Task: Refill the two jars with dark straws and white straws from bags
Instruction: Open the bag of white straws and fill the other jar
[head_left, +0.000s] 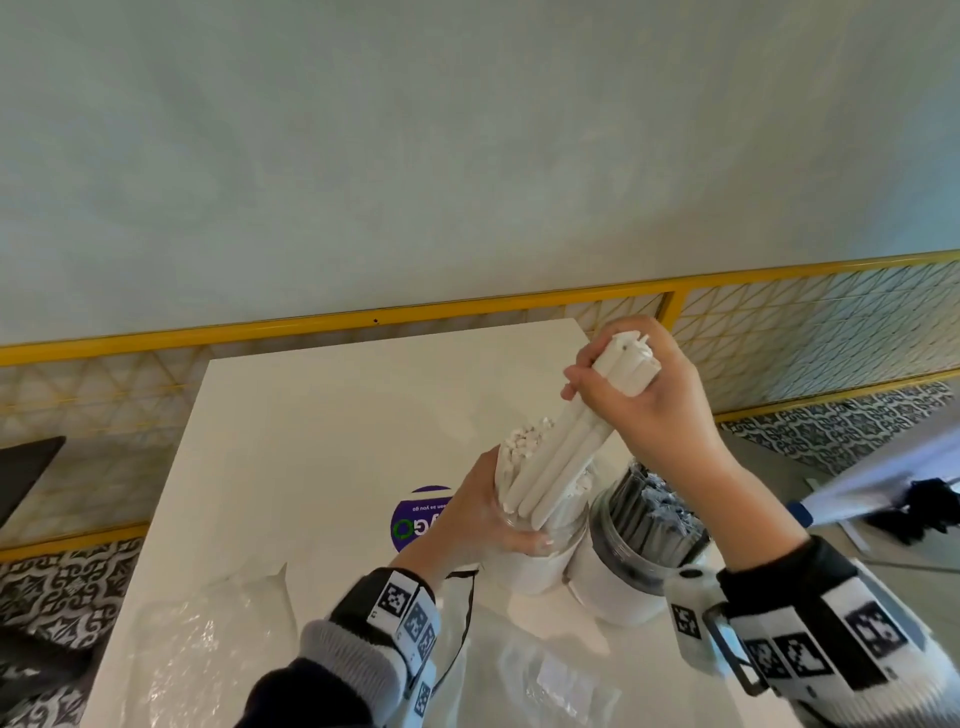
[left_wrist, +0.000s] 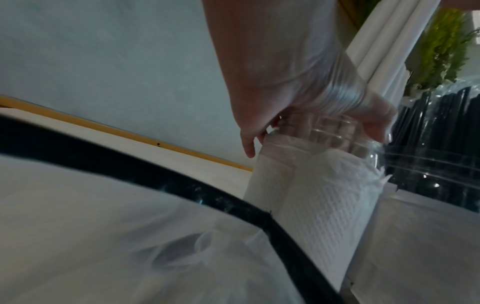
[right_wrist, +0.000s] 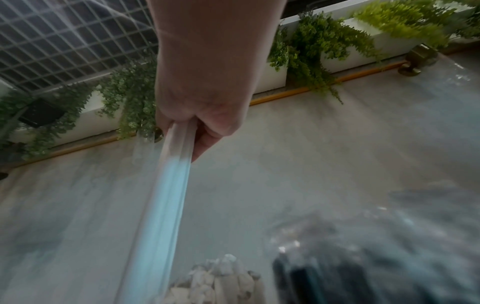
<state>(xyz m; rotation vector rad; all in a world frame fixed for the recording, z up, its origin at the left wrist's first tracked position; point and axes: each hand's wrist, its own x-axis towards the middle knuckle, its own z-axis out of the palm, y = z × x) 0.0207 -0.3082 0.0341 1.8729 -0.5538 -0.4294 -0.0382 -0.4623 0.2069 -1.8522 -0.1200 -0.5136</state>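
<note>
Two clear jars stand side by side on the white table (head_left: 322, 415). My left hand (head_left: 483, 512) grips the neck of the left jar (head_left: 535, 561), which holds white straws (head_left: 524, 441). My right hand (head_left: 639, 395) holds a bundle of white straws (head_left: 566, 457) by its top end, slanted with the lower ends inside that jar's mouth. The right jar (head_left: 623, 577) is packed with dark straws (head_left: 657, 514). In the left wrist view my left hand (left_wrist: 324, 107) wraps the clear neck of the jar (left_wrist: 306, 195). In the right wrist view my right hand (right_wrist: 197, 123) clasps the straw bundle (right_wrist: 166, 195).
Crumpled clear plastic bags (head_left: 208, 639) lie on the near left of the table, another bag (head_left: 566, 686) near the front edge. A purple sticker (head_left: 415, 519) sits left of the jars. A yellow rail (head_left: 363, 317) runs behind the table.
</note>
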